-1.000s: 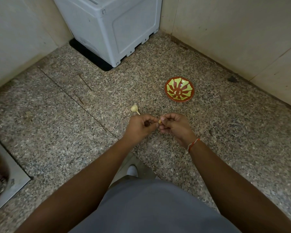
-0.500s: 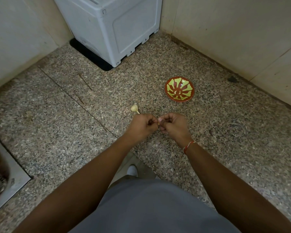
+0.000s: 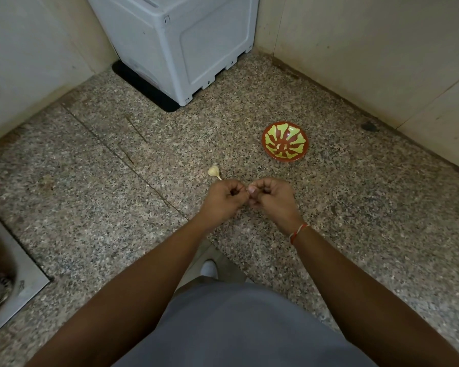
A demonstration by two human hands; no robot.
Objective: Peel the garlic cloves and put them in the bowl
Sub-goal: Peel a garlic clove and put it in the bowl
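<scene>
Left hand (image 3: 224, 198) and right hand (image 3: 272, 198) pinch a barely visible garlic clove (image 3: 250, 186) between curled fingers. Risk — clove slips, missing the bowl (image 3: 285, 141).

The garlic clove (image 3: 250, 185) is almost wholly hidden between the hands (image 3: 249, 198).

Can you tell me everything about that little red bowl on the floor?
The bowl is small, round and shallow, red-brown with yellow-green shapes fanning out from its middle like petals. It looks glazed and shiny. It sits upright on the speckled floor, beyond the right hand. Nothing touches it, and no garlic shows inside.
</scene>
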